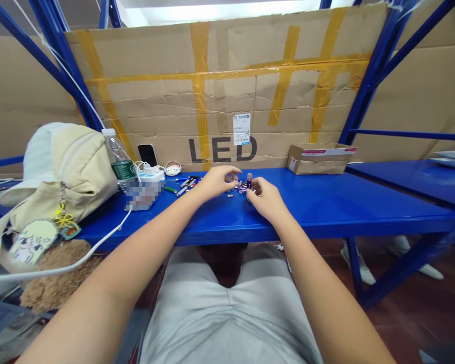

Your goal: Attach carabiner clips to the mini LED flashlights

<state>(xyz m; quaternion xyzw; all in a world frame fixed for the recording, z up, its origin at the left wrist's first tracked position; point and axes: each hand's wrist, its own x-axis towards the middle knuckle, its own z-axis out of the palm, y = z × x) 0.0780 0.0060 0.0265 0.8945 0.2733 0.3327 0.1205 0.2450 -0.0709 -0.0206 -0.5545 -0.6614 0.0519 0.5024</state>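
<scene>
The right hand (265, 198) appears to have thumb and forefinger closed on a purple cylinder (249, 181), which stands near upright above the blue table (326, 202), at the right edge of a cluster of small parts (241, 188). The left hand (219, 182) is bent over the left side of that cluster, fingers curled; whether they pinch anything cannot be told at this size.

Handling, in this inspector's judgement: the cylinder is best kept vertical and steadied low, with the left fingertips alone working over the small parts — a sweeping palm could scatter them. The loose cylinders (183, 188) left of the left hand, the green cylinder (170, 189) among them, lie free and could roll if the forearm brushes them.

Containers: the cardboard box (318, 162) sits toward the back right, well apart from the hands; its interior is hidden by its walls. The clear bottle (122, 164), capped and green-labelled, stands at the left; its fill cannot be confirmed. The beige bag (87, 164) beside it — contents not visible.
</scene>
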